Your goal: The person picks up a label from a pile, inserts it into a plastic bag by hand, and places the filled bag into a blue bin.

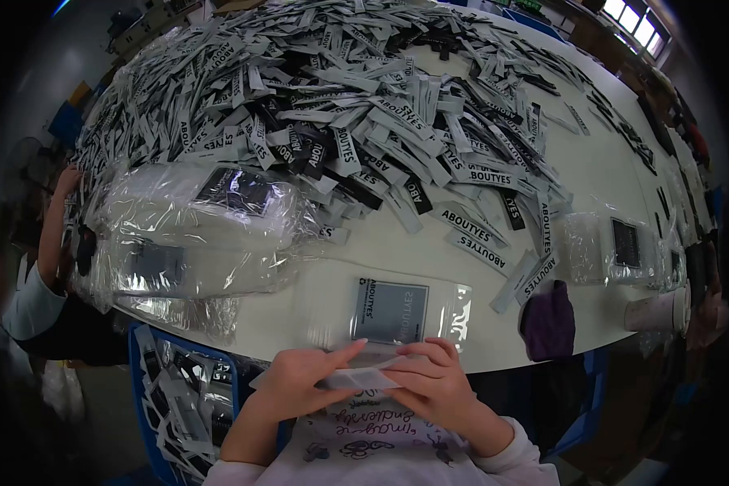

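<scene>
A: Where is the pale strip (356,377)?

B: Pinched between the 2 hands at the near edge of the surface (599,170), just above the person's lap. Its long axis runs left to right, nearly level.

A: And the fingers?

B: Narrow on both sides. The left hand (300,377) grips the strip's left end, with its forefinger laid along the top. The right hand (433,385) curls over the right end. Neither hand is nearer; the strip spans the gap between them.

A: What lies ahead of them?

B: 1 clear bag (390,310) with a grey card inside, flat on the surface, just beyond the fingertips and about centred on them. Its long axis also runs left to right.

A: Around that?

B: A big pile of labels (364,105) further back, and a stack of clear bags (194,235) to the left. A purple cloth (549,322) lies to the right, and a blue bin (182,389) sits below the left edge. A co-worker's arm (53,235) rests at the far left.
</scene>
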Available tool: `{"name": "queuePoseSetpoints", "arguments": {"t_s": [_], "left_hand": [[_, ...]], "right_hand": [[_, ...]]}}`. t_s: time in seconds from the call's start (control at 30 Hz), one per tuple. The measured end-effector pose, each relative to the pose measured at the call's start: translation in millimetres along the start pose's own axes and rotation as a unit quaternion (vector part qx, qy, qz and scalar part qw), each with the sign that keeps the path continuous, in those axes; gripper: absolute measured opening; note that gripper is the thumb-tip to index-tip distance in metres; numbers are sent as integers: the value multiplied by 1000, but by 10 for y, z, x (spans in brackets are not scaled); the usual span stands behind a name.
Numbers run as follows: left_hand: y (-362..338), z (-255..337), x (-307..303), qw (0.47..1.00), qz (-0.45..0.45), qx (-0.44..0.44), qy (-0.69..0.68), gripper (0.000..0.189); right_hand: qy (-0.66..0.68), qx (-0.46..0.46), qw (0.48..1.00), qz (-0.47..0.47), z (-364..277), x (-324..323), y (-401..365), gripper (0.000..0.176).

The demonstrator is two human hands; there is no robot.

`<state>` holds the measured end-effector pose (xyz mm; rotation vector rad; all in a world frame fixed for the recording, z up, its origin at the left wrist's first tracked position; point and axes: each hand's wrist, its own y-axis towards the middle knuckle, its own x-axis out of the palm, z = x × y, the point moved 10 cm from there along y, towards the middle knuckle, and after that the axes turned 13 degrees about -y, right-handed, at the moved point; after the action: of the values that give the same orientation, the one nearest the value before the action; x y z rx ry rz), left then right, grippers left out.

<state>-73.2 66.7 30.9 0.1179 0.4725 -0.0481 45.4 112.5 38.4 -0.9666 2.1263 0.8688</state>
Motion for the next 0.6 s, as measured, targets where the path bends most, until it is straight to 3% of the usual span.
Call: {"name": "queuePoseSetpoints", "arguments": {"t_s": [0.13,0.23,0.27,0.3,0.33,0.37,0.4,0.43,0.5,0.53,0.6], "left_hand": [[61,55,161,999,-24,36,7,65],[28,11,304,999,-31,6,22,60],[-22,-101,244,998,27,-35,-49,53],[-65,-216,175,986,85,-77,-120,46],[-43,-169,162,986,88,-75,-122,46],[-27,-179,168,967,88,-117,-207,38],[-23,-217,200,940,87,-156,-289,30],[-12,-215,195,941,88,-153,-290,30],[16,-170,179,910,94,-116,-388,15],[18,-165,172,910,93,-113,-388,15],[37,-4,78,960,92,-34,-261,18]], "right_hand": [[98,-61,990,-76,-50,295,-44,27],[27,-52,994,-94,4,140,22,27],[25,-51,994,-94,-65,117,60,27],[66,52,996,35,47,-124,133,26],[104,152,970,162,217,-345,77,25],[101,149,971,160,244,-351,46,25],[169,171,967,79,341,-164,1,24],[237,192,952,-3,392,32,-49,23],[261,162,952,1,374,26,-47,19],[287,132,949,4,330,9,-27,15],[265,129,956,-7,290,2,8,16]]}}
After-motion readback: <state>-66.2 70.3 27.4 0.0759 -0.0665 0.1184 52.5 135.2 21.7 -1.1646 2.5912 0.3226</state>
